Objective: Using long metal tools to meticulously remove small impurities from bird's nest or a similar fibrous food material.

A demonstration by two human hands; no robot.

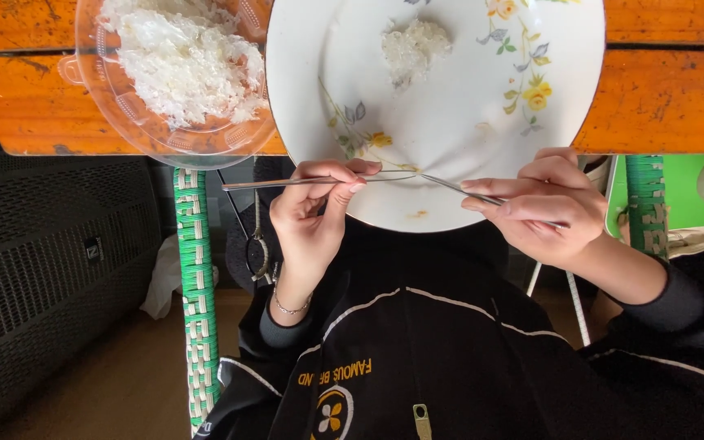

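Two hands, left [313,218] and right [549,210], each pinch one metal tweezer [287,182] over one floral plate [450,147]; one clear bowl [107,98] alongside.

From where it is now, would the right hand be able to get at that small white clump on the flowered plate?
Probably yes. The right hand sits at the plate's near rim, holding a thin metal tool, and only bare plate lies between it and the white clump.
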